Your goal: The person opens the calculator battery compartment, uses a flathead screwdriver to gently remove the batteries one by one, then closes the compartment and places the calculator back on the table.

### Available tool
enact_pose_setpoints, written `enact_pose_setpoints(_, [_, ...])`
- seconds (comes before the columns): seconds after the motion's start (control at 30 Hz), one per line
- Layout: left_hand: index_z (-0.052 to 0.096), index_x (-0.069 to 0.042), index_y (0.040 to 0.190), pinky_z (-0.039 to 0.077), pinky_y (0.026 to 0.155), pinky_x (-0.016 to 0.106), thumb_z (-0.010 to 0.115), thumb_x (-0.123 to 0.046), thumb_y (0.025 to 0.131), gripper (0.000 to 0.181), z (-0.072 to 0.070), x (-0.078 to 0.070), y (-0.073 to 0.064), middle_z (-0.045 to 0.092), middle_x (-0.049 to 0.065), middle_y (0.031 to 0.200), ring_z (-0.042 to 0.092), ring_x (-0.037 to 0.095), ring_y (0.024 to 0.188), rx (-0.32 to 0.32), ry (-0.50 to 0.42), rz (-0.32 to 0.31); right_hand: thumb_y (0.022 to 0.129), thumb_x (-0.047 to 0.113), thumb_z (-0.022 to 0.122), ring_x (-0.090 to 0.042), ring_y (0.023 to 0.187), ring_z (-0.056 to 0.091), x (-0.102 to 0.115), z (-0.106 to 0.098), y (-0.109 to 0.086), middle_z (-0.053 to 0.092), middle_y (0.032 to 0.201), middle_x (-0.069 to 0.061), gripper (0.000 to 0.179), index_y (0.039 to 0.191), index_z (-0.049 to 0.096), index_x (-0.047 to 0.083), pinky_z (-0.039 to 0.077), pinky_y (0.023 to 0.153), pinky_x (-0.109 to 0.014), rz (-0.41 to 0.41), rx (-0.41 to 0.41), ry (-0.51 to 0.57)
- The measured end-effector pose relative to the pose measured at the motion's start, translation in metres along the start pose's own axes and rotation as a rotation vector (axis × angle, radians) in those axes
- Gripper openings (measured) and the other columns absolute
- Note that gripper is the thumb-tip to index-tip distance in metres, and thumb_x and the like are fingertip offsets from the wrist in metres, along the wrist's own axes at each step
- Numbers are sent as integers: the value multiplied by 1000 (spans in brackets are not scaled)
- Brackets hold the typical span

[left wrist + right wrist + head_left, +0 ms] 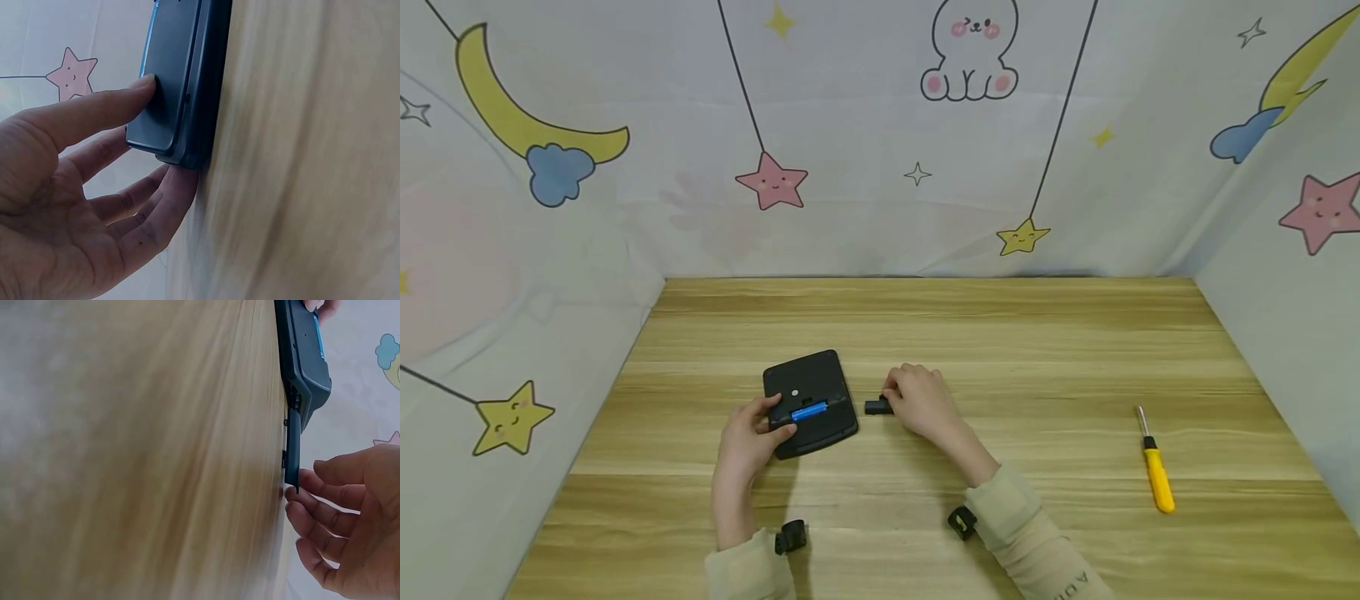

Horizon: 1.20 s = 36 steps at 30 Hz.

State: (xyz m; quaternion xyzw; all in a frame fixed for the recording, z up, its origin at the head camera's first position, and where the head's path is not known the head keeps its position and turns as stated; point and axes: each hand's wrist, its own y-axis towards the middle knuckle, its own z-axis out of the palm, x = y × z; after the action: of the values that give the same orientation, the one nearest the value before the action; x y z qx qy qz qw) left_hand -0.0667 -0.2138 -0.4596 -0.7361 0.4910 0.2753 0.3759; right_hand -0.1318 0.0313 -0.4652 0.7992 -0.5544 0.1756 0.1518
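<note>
A black calculator lies back side up on the table, its battery slot uncovered and a blue battery inside. My left hand grips its left side, with the thumb on the back and the other fingers around the edge. Just right of the calculator lies a small black battery cover, close beside its edge in the right wrist view. My right hand has its fingertips at the outer end of the cover, while the thumb stands apart from it.
A screwdriver with a yellow handle lies on the right of the wood-grain table. White cloth printed with stars and moons hangs behind the table and along both sides.
</note>
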Motion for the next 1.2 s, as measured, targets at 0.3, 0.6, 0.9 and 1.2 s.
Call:
enact_pose_setpoints(0.3, [48, -7, 141, 51, 95, 47, 69, -6, 85, 60, 0, -1, 0, 40, 26, 137, 53, 46, 119, 0, -5, -2, 91, 23, 66, -14, 76, 55, -9, -7, -6, 64, 80, 3, 10, 90, 71, 14, 40, 73, -33, 30, -37, 14])
enact_pose_setpoints(0.6, [48, -6, 141, 52, 93, 46, 69, -5, 85, 60, -1, -2, -1, 41, 26, 135, 54, 45, 119, -2, -14, 4, 90, 23, 66, -18, 81, 59, -20, -16, -15, 66, 84, 0, 11, 89, 71, 13, 43, 76, -36, 70, -75, 25])
enact_pose_setpoints(0.9, [48, -6, 141, 52, 94, 47, 69, -6, 85, 59, -1, -2, -3, 41, 26, 135, 54, 46, 118, -4, 0, 6, 90, 23, 67, -21, 84, 61, -33, -27, -23, 68, 87, -3, 12, 90, 71, 12, 42, 78, -40, 109, -104, 48])
enact_pose_setpoints(1.2, [48, -6, 141, 51, 94, 46, 69, -5, 85, 60, 0, -2, -2, 40, 27, 136, 53, 46, 121, 2, -10, 1, 90, 24, 66, -23, 86, 62, -45, -37, -33, 68, 88, -3, 14, 92, 70, 11, 44, 82, -43, 136, -126, 54])
